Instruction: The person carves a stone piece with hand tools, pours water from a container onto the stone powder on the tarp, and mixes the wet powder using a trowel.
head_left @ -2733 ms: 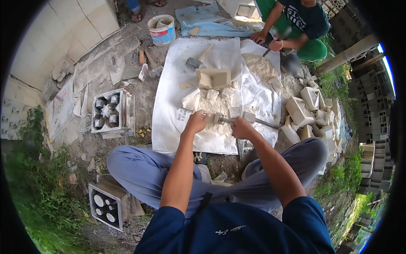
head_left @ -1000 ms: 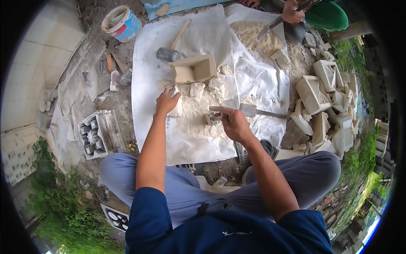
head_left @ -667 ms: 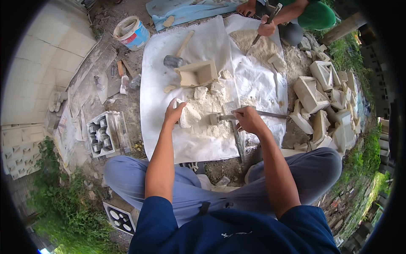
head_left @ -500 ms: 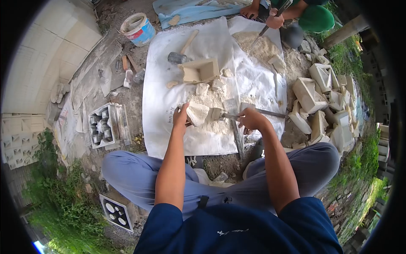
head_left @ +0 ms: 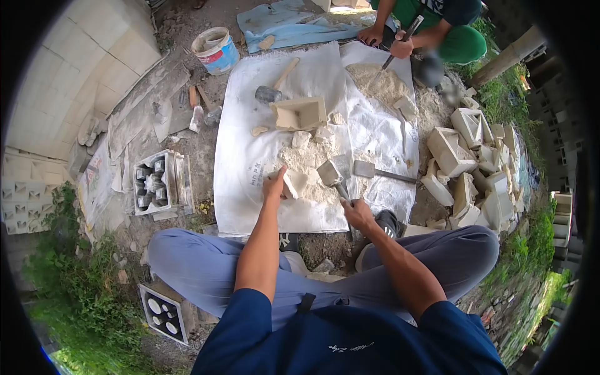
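My left hand (head_left: 273, 185) is closed on a pale broken block piece (head_left: 295, 184), which is tilted over a heap of crumbled pale material (head_left: 322, 192). My right hand (head_left: 359, 214) is wrapped round the handle of a metal tool with a flat, square head (head_left: 329, 173). That head is just right of the block piece, with a gap between them. A second square-headed metal tool (head_left: 364, 169) lies on the white woven sheet (head_left: 240, 209), its bar pointing right. Pale lumps (head_left: 300, 139) and a broken hollow block (head_left: 300, 114) lie beyond the heap.
A mallet (head_left: 270, 94) lies farther back, near a bucket (head_left: 215, 51). At top right, another person's hand (head_left: 402, 47) grips a metal bar above more crumbs. Broken blocks (head_left: 450, 152) are piled right; a metal mould (head_left: 153, 183) stands left.
The tool in my right hand has drawn back from the block piece and swung, its head now up and its handle towards me. My left hand has tilted the piece. The view has shifted slightly.
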`<state>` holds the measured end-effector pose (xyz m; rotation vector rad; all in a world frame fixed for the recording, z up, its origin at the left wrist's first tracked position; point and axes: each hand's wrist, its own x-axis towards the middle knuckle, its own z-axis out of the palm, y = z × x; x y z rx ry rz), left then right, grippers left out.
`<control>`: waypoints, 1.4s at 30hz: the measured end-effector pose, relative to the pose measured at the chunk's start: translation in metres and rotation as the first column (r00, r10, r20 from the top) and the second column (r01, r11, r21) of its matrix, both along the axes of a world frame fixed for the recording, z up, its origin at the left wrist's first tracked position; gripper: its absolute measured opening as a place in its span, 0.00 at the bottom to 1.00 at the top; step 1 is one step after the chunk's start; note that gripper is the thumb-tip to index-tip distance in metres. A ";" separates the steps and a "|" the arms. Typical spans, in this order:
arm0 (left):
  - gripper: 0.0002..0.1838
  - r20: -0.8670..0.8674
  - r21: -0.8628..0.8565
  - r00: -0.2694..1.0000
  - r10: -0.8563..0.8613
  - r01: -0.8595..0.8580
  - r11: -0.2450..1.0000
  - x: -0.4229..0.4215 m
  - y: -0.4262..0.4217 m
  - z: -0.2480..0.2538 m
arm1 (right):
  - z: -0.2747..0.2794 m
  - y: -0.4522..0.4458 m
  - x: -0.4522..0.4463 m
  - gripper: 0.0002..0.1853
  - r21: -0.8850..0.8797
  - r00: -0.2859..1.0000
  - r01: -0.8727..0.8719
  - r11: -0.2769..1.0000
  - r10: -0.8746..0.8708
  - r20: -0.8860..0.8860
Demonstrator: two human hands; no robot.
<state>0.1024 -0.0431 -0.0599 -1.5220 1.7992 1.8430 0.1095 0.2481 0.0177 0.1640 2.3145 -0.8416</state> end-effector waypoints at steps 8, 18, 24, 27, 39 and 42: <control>0.58 0.109 -0.169 0.989 -0.101 0.119 0.978 0.002 0.003 0.001 | 0.025 -0.043 0.033 0.24 -0.529 0.942 0.326 0.784 -0.225 0.248; 0.55 0.059 -0.485 0.936 -0.348 0.332 0.809 0.023 0.017 0.023 | -0.023 -0.036 0.049 0.35 -0.234 0.988 0.155 0.960 -0.152 0.030; 0.56 0.065 -0.461 0.918 -0.391 0.375 0.804 0.027 0.011 0.022 | -0.013 -0.054 0.046 0.36 -0.332 0.978 0.071 0.941 -0.131 -0.161; 0.54 0.039 -0.459 0.910 -0.413 0.384 0.801 0.028 0.005 0.022 | -0.027 -0.058 0.034 0.38 -0.199 0.995 0.052 0.979 -0.068 -0.075; 0.50 0.077 -0.434 0.887 -0.456 0.442 0.785 0.025 0.003 0.029 | -0.037 -0.056 0.033 0.39 -0.326 0.961 0.219 0.920 -0.261 -0.093; 0.50 0.104 -0.448 0.871 -0.481 0.473 0.759 0.020 0.005 0.026 | -0.049 -0.056 0.033 0.40 -0.190 0.986 0.114 0.975 -0.134 -0.095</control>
